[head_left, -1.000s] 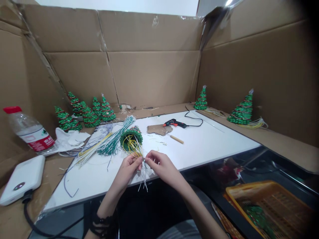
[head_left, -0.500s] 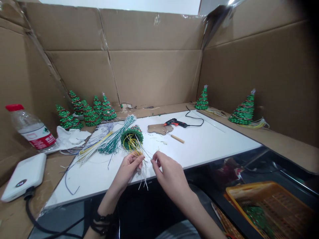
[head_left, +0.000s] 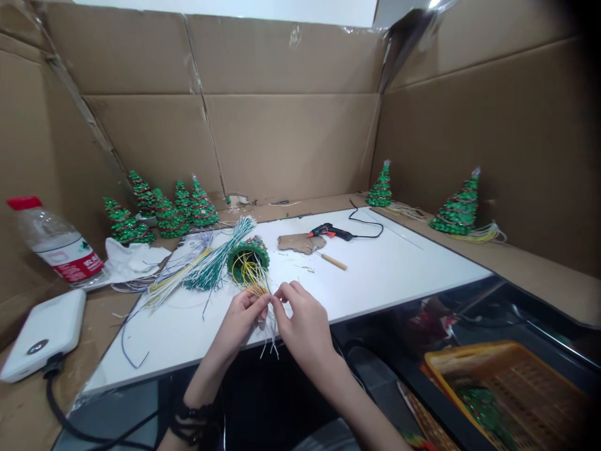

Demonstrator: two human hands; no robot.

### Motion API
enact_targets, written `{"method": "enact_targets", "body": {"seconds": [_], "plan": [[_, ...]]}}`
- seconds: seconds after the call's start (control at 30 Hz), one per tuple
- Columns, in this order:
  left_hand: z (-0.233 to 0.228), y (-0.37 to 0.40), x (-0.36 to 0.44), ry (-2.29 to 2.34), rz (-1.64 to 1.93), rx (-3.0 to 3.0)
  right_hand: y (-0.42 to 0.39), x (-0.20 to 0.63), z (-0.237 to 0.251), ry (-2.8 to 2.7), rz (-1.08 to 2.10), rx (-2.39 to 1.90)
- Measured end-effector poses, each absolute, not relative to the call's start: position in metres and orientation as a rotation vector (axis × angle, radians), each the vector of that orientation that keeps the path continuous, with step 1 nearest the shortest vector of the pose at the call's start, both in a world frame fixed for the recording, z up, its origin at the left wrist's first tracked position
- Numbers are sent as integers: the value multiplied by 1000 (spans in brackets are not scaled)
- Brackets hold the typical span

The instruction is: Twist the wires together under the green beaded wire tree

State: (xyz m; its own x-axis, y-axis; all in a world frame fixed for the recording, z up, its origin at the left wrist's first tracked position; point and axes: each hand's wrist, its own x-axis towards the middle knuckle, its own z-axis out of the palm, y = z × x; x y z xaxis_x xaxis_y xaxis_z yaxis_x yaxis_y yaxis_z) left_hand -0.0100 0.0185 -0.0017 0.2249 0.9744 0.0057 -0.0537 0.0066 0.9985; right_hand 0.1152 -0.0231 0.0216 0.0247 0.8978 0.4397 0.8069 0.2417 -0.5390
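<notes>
Around the person's left wrist sits a black bracelet of several dark bands with small gaps between them. Both forearms are bare. Between them, at the bottom edge, a patch of grey clothing shows, slightly blurred.

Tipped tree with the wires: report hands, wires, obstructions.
Left hand pinches yellow and white wires. Right hand at them, grip unclear. Tree on its side, open base facing hands. Glue gun apart; nothing visibly blocking.
</notes>
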Motion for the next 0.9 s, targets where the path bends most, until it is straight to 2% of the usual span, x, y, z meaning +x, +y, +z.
{"method": "enact_targets", "body": {"seconds": [0.2,0.5,0.9], "plan": [[-2,19,-9,1001,1083,1242,-26,110,15,-1790,101,-1608],[-2,19,-10,998,1087,1248,-29,112,9,-1829,220,-1560],[-3,19,-10,1011,1083,1272,-27,115,15,-1820,212,-1618]]}}
